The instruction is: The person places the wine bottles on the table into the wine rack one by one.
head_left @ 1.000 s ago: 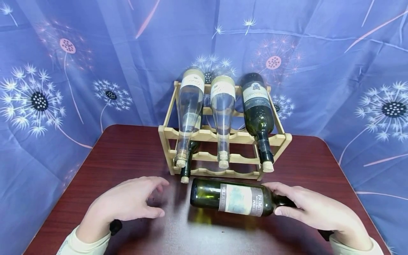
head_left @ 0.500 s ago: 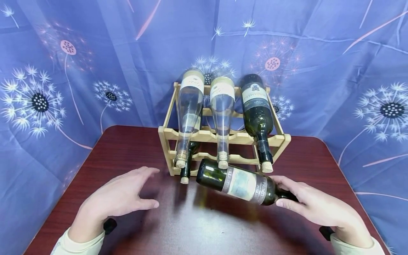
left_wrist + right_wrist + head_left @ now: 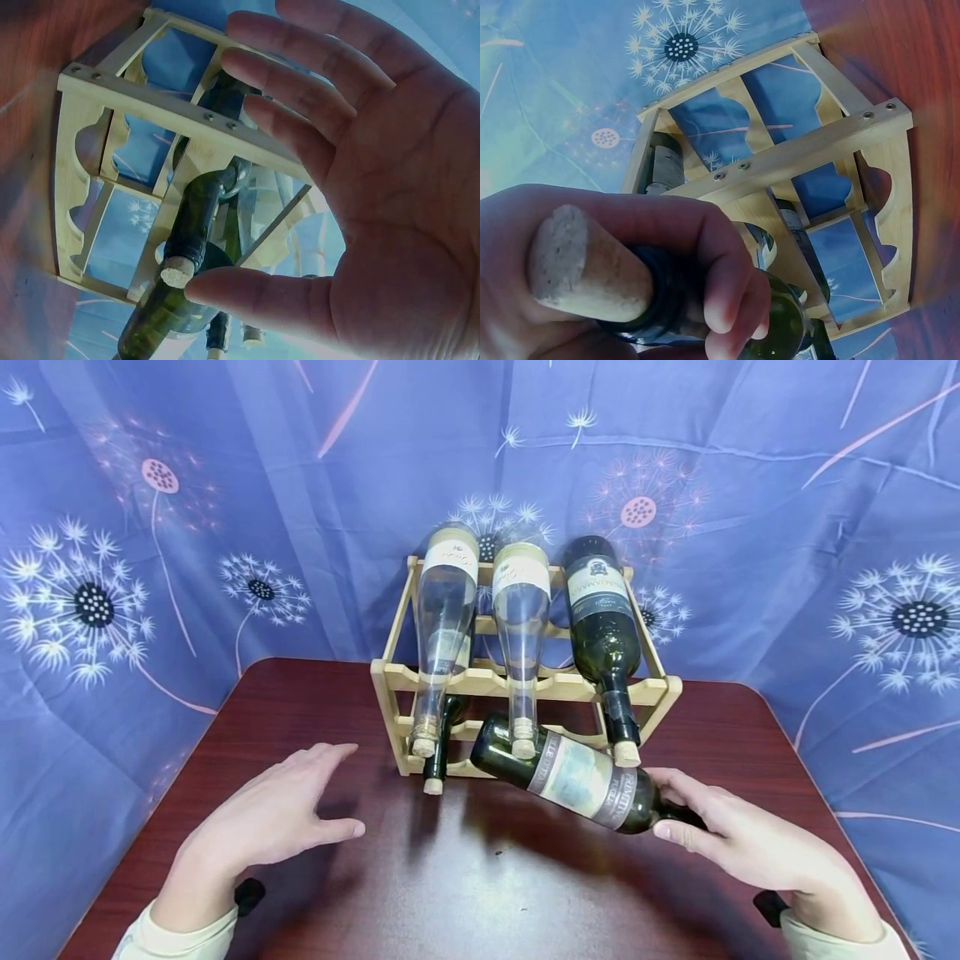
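My right hand (image 3: 735, 835) grips the neck of a dark green wine bottle (image 3: 577, 781) with a pale label. The bottle is tilted above the table, its base up and to the left in front of the rack's lower tiers. In the right wrist view its cork (image 3: 585, 262) pokes out past the curled fingers. My left hand (image 3: 262, 818) hovers left of the rack, thumb and fingers spread, holding nothing. A wooden wine rack (image 3: 525, 681) bears two clear bottles, the left one (image 3: 447, 602) and the middle one (image 3: 521, 610), plus a dark bottle (image 3: 606, 627) on top.
Lower in the rack at the left lies another green bottle (image 3: 437, 760), cork toward me. The rack stands on a reddish-brown table (image 3: 315, 693), and a blue dandelion-patterned cloth (image 3: 337, 510) hangs behind. The table's back edge runs close behind the rack.
My right hand has lifted the wine bottle off the table and tilted its base up toward the rack. The left hand has moved away to the left.
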